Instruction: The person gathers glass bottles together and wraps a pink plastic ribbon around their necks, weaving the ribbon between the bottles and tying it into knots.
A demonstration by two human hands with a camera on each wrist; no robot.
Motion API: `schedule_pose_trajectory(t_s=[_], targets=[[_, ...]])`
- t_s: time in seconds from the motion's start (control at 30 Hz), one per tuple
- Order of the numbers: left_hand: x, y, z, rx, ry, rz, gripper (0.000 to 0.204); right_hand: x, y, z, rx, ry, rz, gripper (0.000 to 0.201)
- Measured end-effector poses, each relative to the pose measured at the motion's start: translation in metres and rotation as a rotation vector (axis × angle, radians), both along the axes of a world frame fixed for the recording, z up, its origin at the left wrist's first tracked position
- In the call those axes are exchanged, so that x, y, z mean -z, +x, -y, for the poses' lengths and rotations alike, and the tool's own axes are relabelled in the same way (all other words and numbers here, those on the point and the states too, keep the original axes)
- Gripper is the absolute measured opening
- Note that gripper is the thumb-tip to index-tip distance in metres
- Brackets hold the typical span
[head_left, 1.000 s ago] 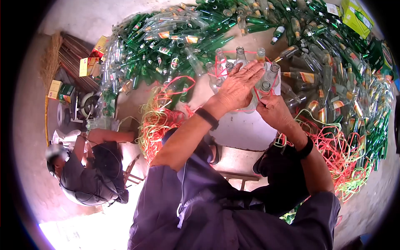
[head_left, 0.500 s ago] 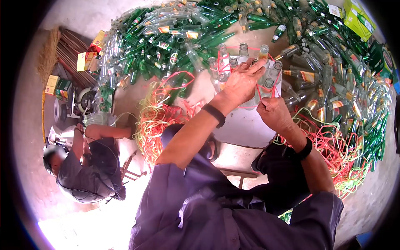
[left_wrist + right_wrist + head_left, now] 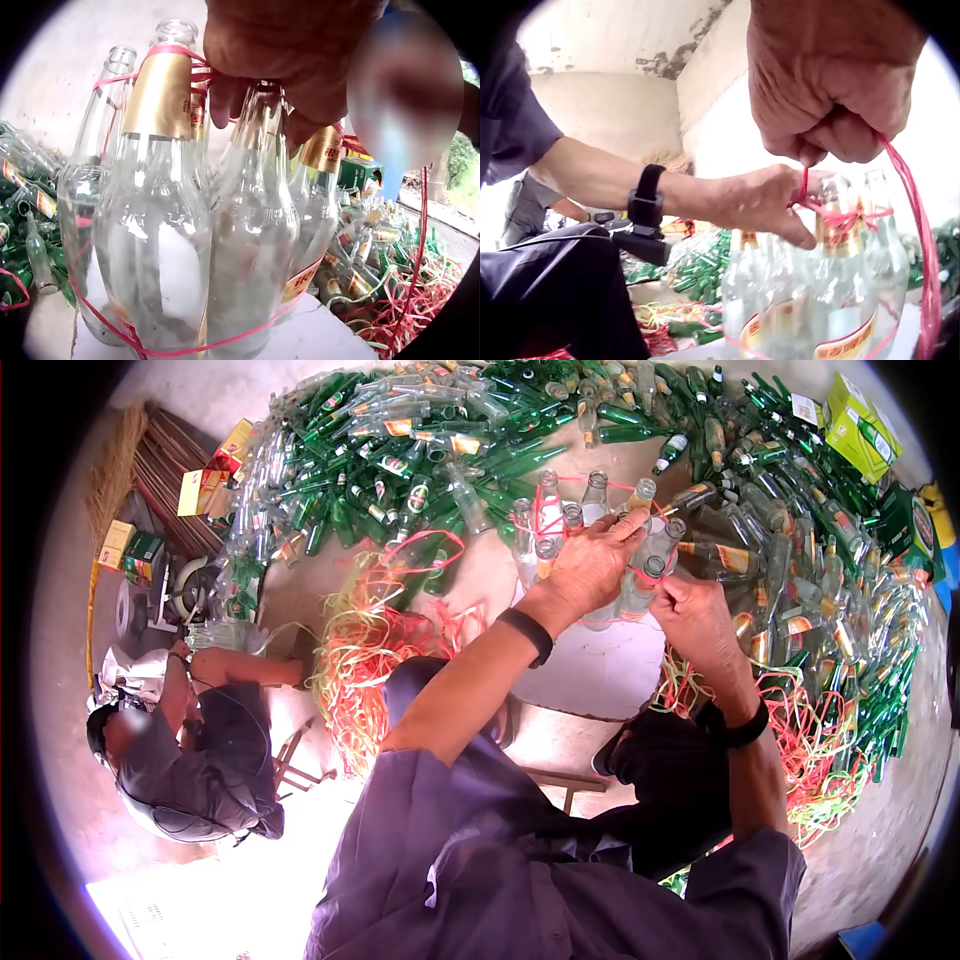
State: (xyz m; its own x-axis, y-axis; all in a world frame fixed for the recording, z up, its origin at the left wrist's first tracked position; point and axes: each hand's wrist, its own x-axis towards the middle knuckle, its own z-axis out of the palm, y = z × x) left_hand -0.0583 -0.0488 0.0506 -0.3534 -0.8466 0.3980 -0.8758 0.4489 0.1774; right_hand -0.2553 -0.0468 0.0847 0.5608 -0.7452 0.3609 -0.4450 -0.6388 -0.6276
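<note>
Several clear glass bottles (image 3: pixel 596 490) stand upright in a bunch on a white board (image 3: pixel 590 680). Red plastic strap (image 3: pixel 172 351) runs round their lower bodies and round their necks. My left hand (image 3: pixel 595 565) lies across the bottle tops, fingers extended over them; in the left wrist view a bottle neck (image 3: pixel 264 112) sits right under its palm. At the bunch's right side, my right hand (image 3: pixel 695 615) is a fist gripping a red strap (image 3: pixel 924 247). One length passes from the fist down to the bottle necks, and a loose bundle trails outward.
Piles of green and clear bottles (image 3: pixel 400 490) surround the board at the back and right. Tangled red and green straps (image 3: pixel 360 670) lie on both sides. Another person (image 3: pixel 200 750) sits at the left, near cartons (image 3: pixel 200 492) and a broom (image 3: pixel 115 470).
My right hand has moved rightward in the head view, still gripping the strap. The bottles appear slightly farther right as the view shifts. My left hand stays over the bottle tops.
</note>
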Motion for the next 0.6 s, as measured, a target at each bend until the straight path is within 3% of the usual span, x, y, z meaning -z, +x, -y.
schedule_pose_trajectory(t_s=[0.13, 0.33, 0.53, 0.6], targets=[[0.004, 0.001, 0.002, -0.019, 0.011, 0.031, 0.052, -0.001, 0.002, 0.024, 0.044, -0.103, -0.014, 0.013], [0.003, 0.0, 0.002, -0.024, 0.023, 0.021, 0.053, 0.028, -0.013, 0.053, 0.136, -0.034, -0.008, 0.018], [-0.001, -0.001, 0.0, 0.003, 0.041, -0.01, 0.055, 0.084, -0.023, 0.066, 0.149, 0.17, 0.04, 0.017], [-0.007, 0.0, 0.002, 0.021, 0.024, -0.013, 0.057, 0.093, -0.018, 0.068, 0.092, 0.273, 0.234, 0.015]])
